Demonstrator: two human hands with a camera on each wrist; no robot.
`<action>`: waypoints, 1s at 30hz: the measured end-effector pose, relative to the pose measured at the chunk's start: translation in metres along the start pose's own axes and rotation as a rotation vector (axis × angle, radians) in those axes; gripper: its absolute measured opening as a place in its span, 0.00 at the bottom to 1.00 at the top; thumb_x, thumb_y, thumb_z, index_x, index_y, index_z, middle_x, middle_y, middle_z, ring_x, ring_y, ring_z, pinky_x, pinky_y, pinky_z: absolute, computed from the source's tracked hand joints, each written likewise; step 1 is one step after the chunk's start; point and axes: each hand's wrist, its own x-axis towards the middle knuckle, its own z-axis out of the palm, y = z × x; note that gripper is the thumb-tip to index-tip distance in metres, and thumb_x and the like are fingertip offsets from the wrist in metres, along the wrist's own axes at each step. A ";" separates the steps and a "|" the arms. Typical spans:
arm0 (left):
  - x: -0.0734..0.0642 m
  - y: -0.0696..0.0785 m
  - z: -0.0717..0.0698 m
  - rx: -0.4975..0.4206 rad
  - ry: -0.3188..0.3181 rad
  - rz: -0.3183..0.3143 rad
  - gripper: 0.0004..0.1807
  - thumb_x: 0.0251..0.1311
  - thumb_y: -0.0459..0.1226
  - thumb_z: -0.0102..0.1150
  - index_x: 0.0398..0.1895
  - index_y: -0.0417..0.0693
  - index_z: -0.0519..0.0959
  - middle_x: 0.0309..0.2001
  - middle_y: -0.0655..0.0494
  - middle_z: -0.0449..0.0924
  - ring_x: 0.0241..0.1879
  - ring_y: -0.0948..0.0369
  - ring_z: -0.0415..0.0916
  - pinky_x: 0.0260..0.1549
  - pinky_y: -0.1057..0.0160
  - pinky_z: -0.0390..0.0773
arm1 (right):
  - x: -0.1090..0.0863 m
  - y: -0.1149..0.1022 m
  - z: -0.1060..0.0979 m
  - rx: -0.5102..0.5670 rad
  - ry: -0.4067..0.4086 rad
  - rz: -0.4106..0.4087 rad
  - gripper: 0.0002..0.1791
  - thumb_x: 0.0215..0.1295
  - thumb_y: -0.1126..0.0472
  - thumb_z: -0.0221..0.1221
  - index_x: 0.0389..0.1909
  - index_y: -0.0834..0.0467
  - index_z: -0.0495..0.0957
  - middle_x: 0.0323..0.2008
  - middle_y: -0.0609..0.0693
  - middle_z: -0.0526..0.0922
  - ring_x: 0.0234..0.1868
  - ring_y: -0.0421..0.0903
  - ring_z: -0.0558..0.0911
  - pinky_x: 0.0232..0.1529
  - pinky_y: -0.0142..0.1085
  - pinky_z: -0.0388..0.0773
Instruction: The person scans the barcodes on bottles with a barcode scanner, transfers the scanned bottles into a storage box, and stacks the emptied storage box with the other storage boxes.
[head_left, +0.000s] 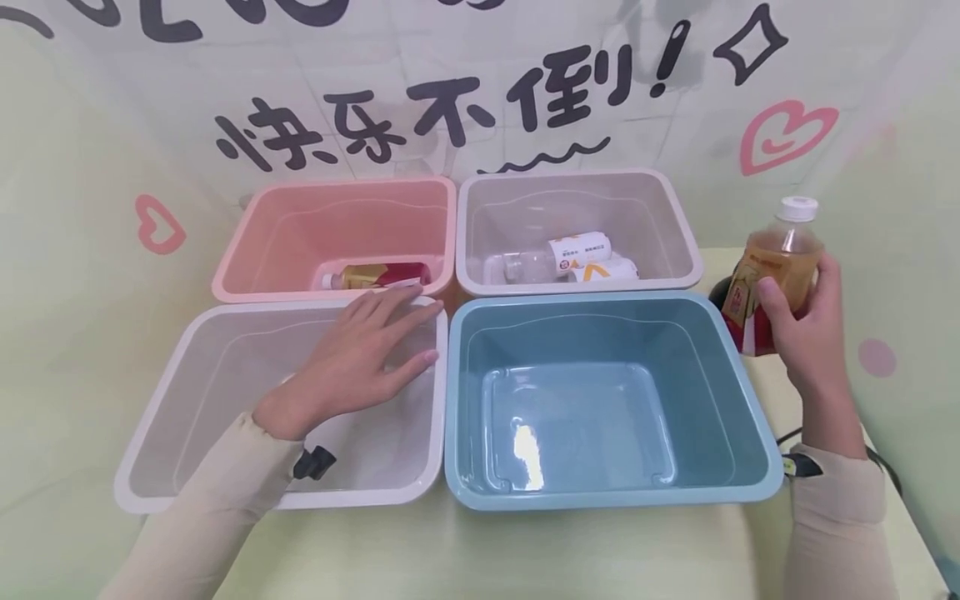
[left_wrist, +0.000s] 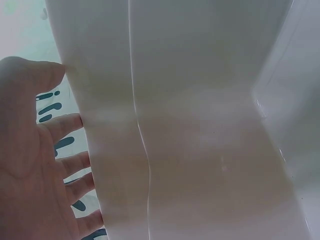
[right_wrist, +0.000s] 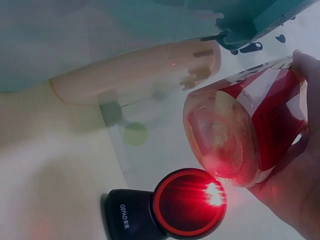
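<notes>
My right hand (head_left: 813, 333) grips a drink bottle (head_left: 780, 258) with a white cap, amber liquid and a red and gold label, right of the blue bin (head_left: 585, 496). In the right wrist view, the bottle's base (right_wrist: 220, 135) faces a black scanner (right_wrist: 132, 212) glowing red. My left hand (head_left: 360, 358) is over the front-left whitish bin (head_left: 161, 417), fingers spread near its far right rim. The left wrist view shows that hand (left_wrist: 30, 140) beside the bin wall (left_wrist: 190, 125), holding nothing.
At the back left, a pink bin (head_left: 225, 275) contains a red and gold bottle (head_left: 386, 275) lying down. A greyish bin (head_left: 675, 225) beside it holds clear bottles with white labels (head_left: 581, 250). Behind stands a printed backdrop (head_left: 450, 75). A dark cable (head_left: 888, 471) runs along the right.
</notes>
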 end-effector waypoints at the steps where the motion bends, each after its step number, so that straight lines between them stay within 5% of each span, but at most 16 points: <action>1: 0.000 0.000 0.000 0.001 0.002 0.000 0.39 0.69 0.64 0.56 0.81 0.69 0.65 0.84 0.55 0.58 0.83 0.49 0.56 0.82 0.37 0.56 | 0.002 -0.002 0.000 -0.042 -0.014 -0.015 0.35 0.73 0.58 0.58 0.78 0.42 0.59 0.65 0.40 0.74 0.61 0.42 0.75 0.47 0.24 0.76; 7: 0.001 0.001 0.000 0.003 0.006 0.002 0.38 0.70 0.65 0.55 0.81 0.69 0.66 0.84 0.55 0.58 0.83 0.49 0.56 0.82 0.37 0.56 | 0.010 -0.014 -0.001 -0.155 -0.107 -0.078 0.35 0.76 0.56 0.54 0.80 0.40 0.55 0.66 0.35 0.70 0.63 0.39 0.71 0.49 0.29 0.71; 18: 0.000 0.000 0.000 0.010 -0.006 -0.004 0.39 0.69 0.65 0.55 0.81 0.69 0.65 0.84 0.54 0.58 0.83 0.49 0.56 0.82 0.37 0.56 | 0.023 -0.046 0.007 -0.138 -0.257 -0.246 0.35 0.74 0.63 0.52 0.79 0.45 0.57 0.65 0.36 0.70 0.63 0.40 0.70 0.53 0.27 0.69; 26: 0.000 0.000 -0.001 0.014 -0.003 0.000 0.39 0.69 0.65 0.55 0.81 0.68 0.65 0.84 0.54 0.58 0.83 0.48 0.56 0.83 0.37 0.56 | 0.037 -0.072 0.017 -0.261 -0.357 -0.253 0.39 0.72 0.61 0.57 0.80 0.41 0.55 0.64 0.31 0.67 0.62 0.36 0.68 0.49 0.24 0.69; 30: 0.000 0.001 -0.001 0.012 -0.005 -0.003 0.39 0.69 0.65 0.55 0.81 0.69 0.65 0.84 0.55 0.58 0.83 0.49 0.56 0.82 0.37 0.56 | 0.043 -0.086 0.025 -0.348 -0.390 -0.235 0.41 0.72 0.57 0.61 0.80 0.39 0.54 0.67 0.41 0.69 0.61 0.35 0.68 0.47 0.22 0.68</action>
